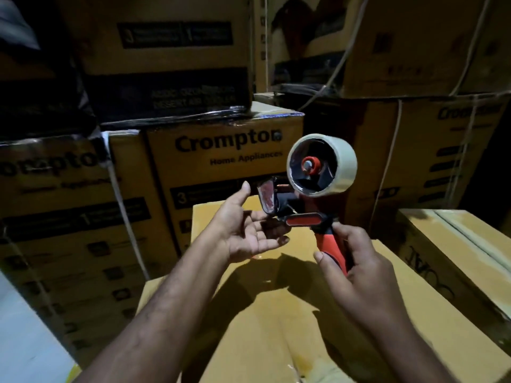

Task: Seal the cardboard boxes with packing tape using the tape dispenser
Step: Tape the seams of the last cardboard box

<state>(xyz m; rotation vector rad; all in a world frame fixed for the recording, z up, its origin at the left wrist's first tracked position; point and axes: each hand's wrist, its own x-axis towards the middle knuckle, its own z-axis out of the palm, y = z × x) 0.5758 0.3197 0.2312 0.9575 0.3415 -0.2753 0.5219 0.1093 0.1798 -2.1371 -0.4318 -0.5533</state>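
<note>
The right hand [356, 275] grips the red handle of the tape dispenser [309, 205], its tape roll [322, 164] above the grip. The left hand [249, 230], palm up and fingers relaxed, sits beside the blade end, over a cardboard box [276, 313].

- Yellow-and-black printed "Crompton Home Appliances" cartons [221, 161], stacked along the rear.
- Flat white strap [121, 194], running diagonally down the left carton's face.
- Thin white cord [340, 59], slack across the upper right stack.
- Glossy black plastic film [41, 106], upper left.
- Pale floor patch [25, 341], lower left.

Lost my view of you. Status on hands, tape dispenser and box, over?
Right hand grips tape dispenser handle, held above the box. Left hand open at its front end. Nothing in the way.
</note>
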